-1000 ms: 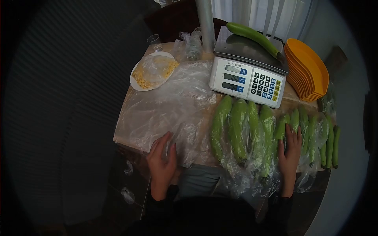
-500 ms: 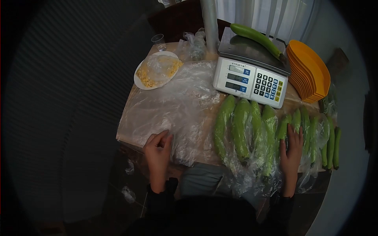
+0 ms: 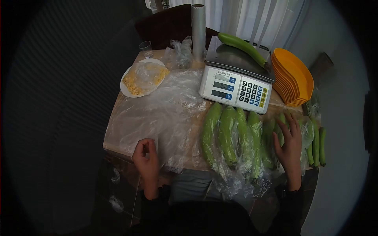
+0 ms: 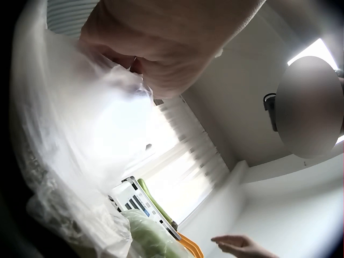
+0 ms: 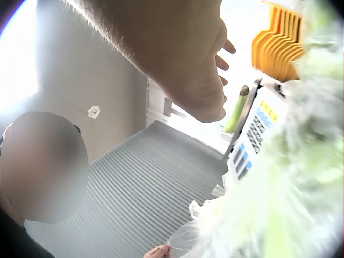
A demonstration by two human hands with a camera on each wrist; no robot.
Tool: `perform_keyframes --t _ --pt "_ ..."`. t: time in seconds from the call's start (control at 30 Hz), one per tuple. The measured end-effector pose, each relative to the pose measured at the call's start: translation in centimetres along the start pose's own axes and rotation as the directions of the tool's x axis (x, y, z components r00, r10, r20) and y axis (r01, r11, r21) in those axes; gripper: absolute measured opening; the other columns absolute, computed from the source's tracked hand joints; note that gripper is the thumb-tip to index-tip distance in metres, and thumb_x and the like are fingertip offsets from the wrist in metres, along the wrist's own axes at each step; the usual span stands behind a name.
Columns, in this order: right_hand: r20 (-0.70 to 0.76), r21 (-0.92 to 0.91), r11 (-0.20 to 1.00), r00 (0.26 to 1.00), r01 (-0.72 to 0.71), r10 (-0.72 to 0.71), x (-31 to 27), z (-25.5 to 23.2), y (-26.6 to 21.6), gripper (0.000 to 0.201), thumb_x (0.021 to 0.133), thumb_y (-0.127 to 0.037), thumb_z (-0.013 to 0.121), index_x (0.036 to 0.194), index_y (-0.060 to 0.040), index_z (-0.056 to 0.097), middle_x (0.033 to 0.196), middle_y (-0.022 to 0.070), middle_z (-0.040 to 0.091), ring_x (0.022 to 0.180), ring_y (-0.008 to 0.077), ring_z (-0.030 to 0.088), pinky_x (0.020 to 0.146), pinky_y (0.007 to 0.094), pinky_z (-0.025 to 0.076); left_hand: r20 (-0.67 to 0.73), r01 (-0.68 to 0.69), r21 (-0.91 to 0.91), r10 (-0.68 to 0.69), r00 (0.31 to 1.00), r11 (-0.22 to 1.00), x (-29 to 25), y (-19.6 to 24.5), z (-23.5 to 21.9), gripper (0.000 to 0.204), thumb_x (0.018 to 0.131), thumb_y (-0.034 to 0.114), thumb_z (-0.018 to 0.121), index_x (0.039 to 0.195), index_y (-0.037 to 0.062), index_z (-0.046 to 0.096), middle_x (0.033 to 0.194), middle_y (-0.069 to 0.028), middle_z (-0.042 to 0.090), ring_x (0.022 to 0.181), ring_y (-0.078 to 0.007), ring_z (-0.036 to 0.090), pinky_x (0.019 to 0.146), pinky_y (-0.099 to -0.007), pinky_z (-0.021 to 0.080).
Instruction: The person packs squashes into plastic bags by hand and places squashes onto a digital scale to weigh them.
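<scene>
- Since a second ago, the left hand (image 3: 146, 157) has gone from lying flat on the plastic sheet (image 3: 157, 114) to pinching its near edge, and the right hand (image 3: 289, 143) has lifted off the wrapped gourds (image 3: 232, 135).
- Left-hand fingers are curled, with thumb and fingertips gripping a fold of the clear film at the front edge of the counter (image 3: 118, 147); the left wrist view shows film bunched under the fingers (image 4: 134, 64).
- Right-hand fingers are spread and straight, over the thin gourds (image 3: 315, 141) at the right end of the row; whether they touch cannot be told.
- One long gourd (image 3: 242, 46) lies on the pan of the scale (image 3: 235, 84), behind the row.
- A stack of orange trays (image 3: 295, 78) stands to the right of the scale.
- A plate of corn kernels (image 3: 141, 76) under film, a small clear cup (image 3: 146, 48) and an upright film roll (image 3: 198, 25) sit at the back left.
</scene>
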State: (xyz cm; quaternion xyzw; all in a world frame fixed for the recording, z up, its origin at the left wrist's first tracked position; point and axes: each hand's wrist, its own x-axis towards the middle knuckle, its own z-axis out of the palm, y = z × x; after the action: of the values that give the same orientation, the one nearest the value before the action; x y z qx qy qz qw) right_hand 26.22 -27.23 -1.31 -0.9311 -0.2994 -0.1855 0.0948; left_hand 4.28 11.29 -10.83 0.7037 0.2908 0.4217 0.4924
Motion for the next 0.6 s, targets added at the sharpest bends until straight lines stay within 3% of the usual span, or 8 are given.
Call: perform_keyframes --t 0.13,0.27,0.3,0.33,0.37,0.5,0.57,0.6 --pt "-0.197 0.081 0.963 0.951 0.257 -0.237 11.9 -0.3 0.5 0.041 0.093 -0.009 0.078 0.133 -0.0031 0.072 0.138 0.0172 0.069 0.129 0.0401 0.065 0.107 0.0498 0.054 0.000 -0.036 0.107 0.036 0.999 0.994 -0.1 1.2 0.3 0.009 0.109 0.006 0.068 0.106 -0.0021 0.072 0.083 -0.0012 0.066 0.073 -0.0067 0.053 0.067 -0.0263 0.044" --pt "-0.039 0.083 0.996 0.998 0.044 -0.041 23.7 5.6 3.0 0.043 0.099 -0.029 0.077 0.132 -0.0006 0.072 0.122 0.0227 0.076 0.115 0.0436 0.072 0.098 0.0516 0.059 0.008 -0.061 0.222 0.061 0.998 0.973 -0.6 4.8 -0.6 0.010 0.108 0.006 0.068 0.108 -0.0032 0.072 0.075 -0.0030 0.058 0.068 -0.0085 0.049 0.061 -0.0283 0.040" --pt "-0.049 0.088 0.994 0.997 0.060 -0.055 25.5 6.2 2.9 0.043 0.099 -0.029 0.077 0.132 -0.0006 0.072 0.122 0.0227 0.076 0.115 0.0436 0.072 0.098 0.0516 0.059 0.028 -0.066 0.261 0.061 0.998 0.963 -0.8 5.5 -1.0 0.009 0.107 0.005 0.069 0.108 -0.0031 0.073 0.074 -0.0035 0.057 0.068 -0.0087 0.049 0.060 -0.0284 0.039" --pt "0.101 -0.048 0.998 0.994 -0.032 0.036 27.1 6.4 2.5 0.044 0.101 -0.033 0.075 0.130 -0.0005 0.072 0.120 0.0236 0.076 0.114 0.0437 0.073 0.097 0.0526 0.059 0.011 -0.073 0.261 0.073 0.997 0.963 -1.0 5.8 -1.2 0.009 0.107 0.005 0.069 0.108 -0.0031 0.073 0.074 -0.0035 0.057 0.068 -0.0087 0.049 0.060 -0.0284 0.039" --pt "0.232 -0.194 0.976 0.961 -0.103 0.148 28.3 6.5 2.2 0.045 0.103 -0.038 0.074 0.129 -0.0003 0.072 0.118 0.0246 0.077 0.114 0.0438 0.073 0.095 0.0535 0.060 0.014 -0.072 0.267 0.071 0.997 0.961 -1.2 6.0 -1.6 0.009 0.107 0.005 0.070 0.107 -0.0030 0.073 0.073 -0.0034 0.057 0.066 -0.0088 0.048 0.059 -0.0286 0.038" --pt "0.261 -0.187 0.980 0.958 -0.069 0.118 29.8 8.0 3.4 0.043 0.106 -0.038 0.072 0.126 0.0000 0.070 0.113 0.0272 0.078 0.107 0.0451 0.076 0.091 0.0550 0.061 -0.011 -0.065 0.282 0.071 0.997 0.957 -1.6 6.4 -2.7 0.009 0.105 0.006 0.072 0.105 -0.0025 0.075 0.069 -0.0019 0.053 0.063 -0.0082 0.045 0.056 -0.0287 0.035" --pt "0.089 0.069 0.996 0.995 -0.052 0.046 29.2 8.8 3.8 0.042 0.107 -0.036 0.071 0.123 0.0028 0.069 0.104 0.0291 0.077 0.100 0.0455 0.076 0.083 0.0520 0.059 -0.021 -0.050 0.284 0.058 0.998 0.958 -1.1 5.7 -2.8 0.009 0.105 0.006 0.073 0.106 -0.0021 0.077 0.068 -0.0011 0.050 0.062 -0.0075 0.044 0.056 -0.0287 0.035" --pt "0.116 0.132 0.990 0.993 -0.049 0.033 27.9 8.6 3.7 0.043 0.107 -0.036 0.071 0.125 0.0028 0.068 0.101 0.0285 0.076 0.096 0.0418 0.076 0.082 0.0495 0.059 -0.028 -0.033 0.279 0.042 0.999 0.960 -1.0 5.4 -2.8 0.010 0.105 0.007 0.073 0.107 -0.0018 0.078 0.067 -0.0003 0.048 0.062 -0.0068 0.042 0.056 -0.0286 0.034"
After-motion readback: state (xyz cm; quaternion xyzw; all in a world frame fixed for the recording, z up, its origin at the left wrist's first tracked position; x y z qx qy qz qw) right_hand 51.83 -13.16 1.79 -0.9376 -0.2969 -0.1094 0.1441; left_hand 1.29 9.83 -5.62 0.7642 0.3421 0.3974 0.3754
